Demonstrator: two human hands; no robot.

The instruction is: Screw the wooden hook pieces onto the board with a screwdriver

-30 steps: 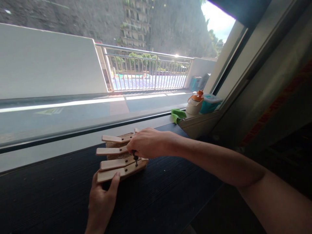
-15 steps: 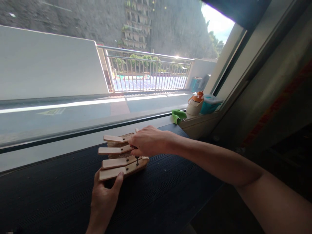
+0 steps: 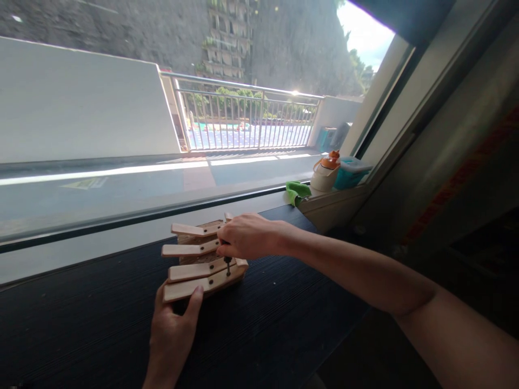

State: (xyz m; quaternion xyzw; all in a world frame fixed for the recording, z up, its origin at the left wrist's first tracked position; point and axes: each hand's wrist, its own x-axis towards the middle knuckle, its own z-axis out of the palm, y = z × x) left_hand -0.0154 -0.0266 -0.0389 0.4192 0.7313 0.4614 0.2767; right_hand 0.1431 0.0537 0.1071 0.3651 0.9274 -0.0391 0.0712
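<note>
A wooden piece (image 3: pixel 186 289) with several pale, bent slats fixed by dark screws to a brown base lies on the dark table. My left hand (image 3: pixel 174 321) grips its near left corner, thumb on the nearest slat and fingers hidden beneath. My right hand (image 3: pixel 245 237) is closed around a small screwdriver (image 3: pixel 228 266). Only the dark lower part and shaft of the screwdriver show; its tip points down onto the right part of the nearest slat. Its handle is mostly hidden in my fingers. The right hand also covers the right ends of the farther slats.
The dark table (image 3: pixel 284 324) runs along a window sill. A green cloth (image 3: pixel 298 193) hangs over the sill's edge, beside a cream bottle with an orange lid (image 3: pixel 324 175) and a teal container (image 3: pixel 351 174). Window glass rises behind, with a metal railing (image 3: pixel 259 121) outside.
My right hand has shifted and turned slightly around the screwdriver, showing a little more of its dark lower part. The left hand and wooden piece stay almost the same.
</note>
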